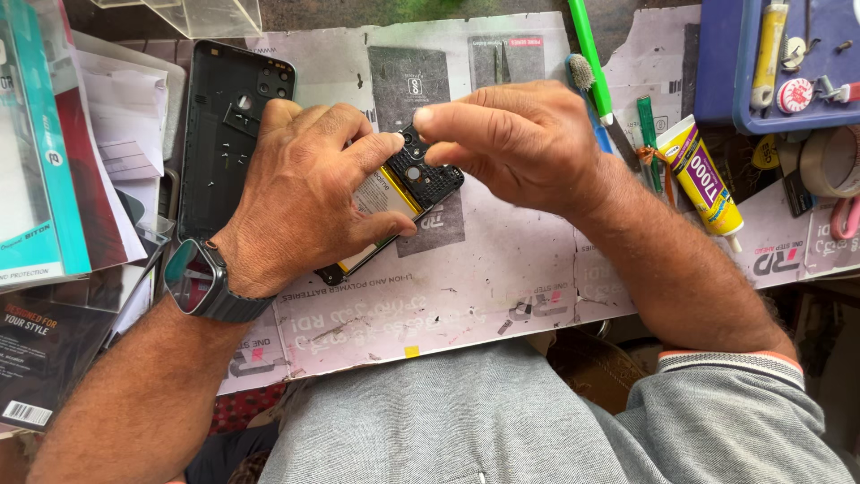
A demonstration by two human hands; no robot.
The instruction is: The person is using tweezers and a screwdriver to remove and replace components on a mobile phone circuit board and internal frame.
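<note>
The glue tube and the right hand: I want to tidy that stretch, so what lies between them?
In the head view, a green-handled toothbrush and a small green tool lie between the glue tube and the right hand.

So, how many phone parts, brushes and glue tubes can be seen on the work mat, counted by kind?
Phone parts: 2, the opened phone held by left hand and right hand, and the back cover
Brushes: 1, green toothbrush
Glue tubes: 1, yellow tube
Total: 4

Person w/ bare, hairy forearms, left wrist wearing a dark smartwatch (pixel 195 276) w/ rectangular face & grey link band, right arm in a grey polo short sleeve (pixel 743 403) w/ striped orange-edged cuff, grey shirt (pixel 466 421) over the torso
</note>
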